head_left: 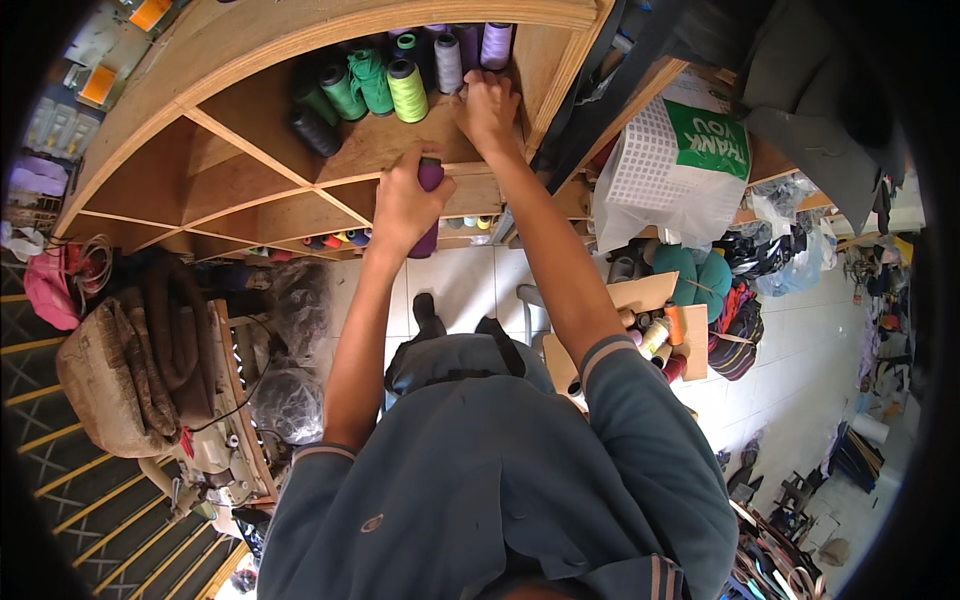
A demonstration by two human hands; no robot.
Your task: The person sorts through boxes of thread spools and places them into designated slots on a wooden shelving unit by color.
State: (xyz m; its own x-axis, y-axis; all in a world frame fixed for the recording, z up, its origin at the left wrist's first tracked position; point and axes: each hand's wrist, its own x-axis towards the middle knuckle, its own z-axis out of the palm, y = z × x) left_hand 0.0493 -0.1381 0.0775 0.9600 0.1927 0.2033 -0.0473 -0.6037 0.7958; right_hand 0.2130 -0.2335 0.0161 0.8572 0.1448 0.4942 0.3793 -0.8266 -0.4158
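Note:
My left hand (408,205) is closed around a dark purple thread spool (425,242), held in front of the shelf's lower edge. My right hand (489,112) reaches into the upper compartment with its fingers bent inward. Its fingertips are partly hidden, so whatever they grip is unclear. Just beyond the fingers stand a grey spool (448,64), another purple spool (467,45) and a lavender spool (496,46). Left of them are a lime-yellow spool (407,92), a green spool with loose thread (371,82), a plain green spool (342,92) and a black spool (314,131).
The curved wooden shelf (250,135) has dividers between its compartments. Right of it hangs a white and green plastic bag (680,165). An open cardboard box (640,295) of spools sits below my right arm. At the left are folded brown cloth (120,370) and a sewing machine (212,452).

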